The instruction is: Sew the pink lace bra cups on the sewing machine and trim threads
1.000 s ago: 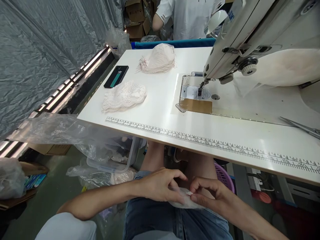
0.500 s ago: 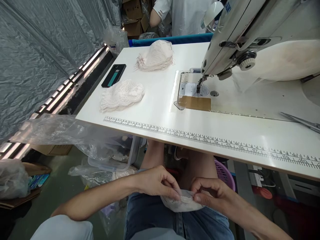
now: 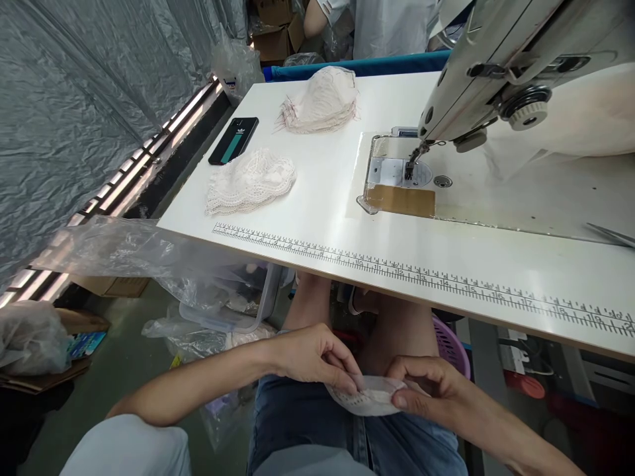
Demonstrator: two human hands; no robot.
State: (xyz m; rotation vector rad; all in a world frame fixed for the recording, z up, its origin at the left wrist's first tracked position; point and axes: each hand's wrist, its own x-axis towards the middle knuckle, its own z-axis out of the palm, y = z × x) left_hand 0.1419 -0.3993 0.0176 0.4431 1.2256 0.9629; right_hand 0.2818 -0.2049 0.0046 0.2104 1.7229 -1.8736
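Over my lap, below the table edge, a small piece of white lace fabric [image 3: 372, 398] is stretched between my two hands. My left hand [image 3: 320, 360] pinches its left end between thumb and fingers. At the other end, my right hand [image 3: 426, 387] grips it with the thumb on top. On the table lie a stack of white lace pieces [image 3: 251, 182] and, farther back, a stack of pale fabric cups [image 3: 322, 102] with loose threads at the edges.
A sewing machine [image 3: 491, 79] stands on the white table [image 3: 317, 211], which has a printed ruler [image 3: 421, 277] along its front. Scissors [image 3: 612, 235] lie at the right, a phone [image 3: 233, 141] at the left. A plastic bin [image 3: 258, 311] sits below; a person [image 3: 387, 30] is behind.
My right hand has shifted slightly right along the lace fabric, and more of the piece shows between my hands. The view has turned a little, moving the table contents within the picture.
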